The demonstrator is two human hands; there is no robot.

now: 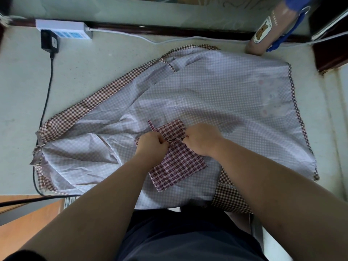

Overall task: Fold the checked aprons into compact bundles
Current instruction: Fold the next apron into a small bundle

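A large checked apron (pixel 197 95) lies spread inside-out on the pale table, its lining pale, its brown-checked border showing along the left and right edges. On top of it, near the front middle, rests a small folded bundle of dark red checked cloth (pixel 177 166). My left hand (pixel 152 146) and my right hand (pixel 201 138) are both closed on the bundle's upper part, pinching a thin strap or tie stretched between them. A faint printed figure shows through the lining at the right.
A white power strip (pixel 64 29) with a black adapter (pixel 49 42) sits at the back left; its black cable (pixel 46 102) runs down past the apron's left edge. A brown bottle with a blue strap (pixel 267 29) stands at the back right. A white cable crosses the back.
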